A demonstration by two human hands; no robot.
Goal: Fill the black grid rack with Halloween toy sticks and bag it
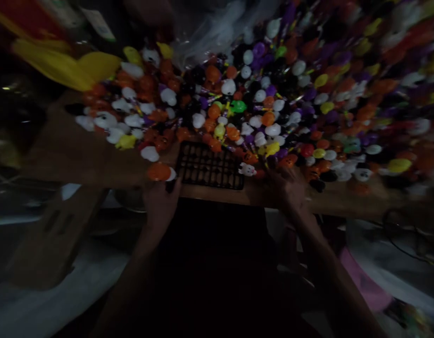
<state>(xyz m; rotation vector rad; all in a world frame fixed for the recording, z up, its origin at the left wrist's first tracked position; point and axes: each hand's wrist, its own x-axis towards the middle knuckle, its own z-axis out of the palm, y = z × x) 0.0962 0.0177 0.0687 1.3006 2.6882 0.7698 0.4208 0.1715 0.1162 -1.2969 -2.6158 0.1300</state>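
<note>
In the dim head view, my left hand (161, 202) is at the table's front edge, fingers curled behind an orange plastic figure (158, 172) with a white part beside it. The hand appears closed on this figure, though its fingertips are dark. Just right of it lies a black grid rack (209, 170), flat on the wood, with rows of openings. My right hand (290, 188) reaches to the near edge of the figure pile, fingers bent together; what they grip is too dark and blurred to name. A small white figure with a face (247, 169) lies between that hand and the rack.
A large heap of small plastic figures (273, 130), orange, white, black, purple and yellow, some on striped sticks, covers the wooden table (86, 159). Clear plastic wrap (217, 33) and a yellow bag-like thing (58, 61) lie behind. A slotted wooden stool (51, 239) stands lower left.
</note>
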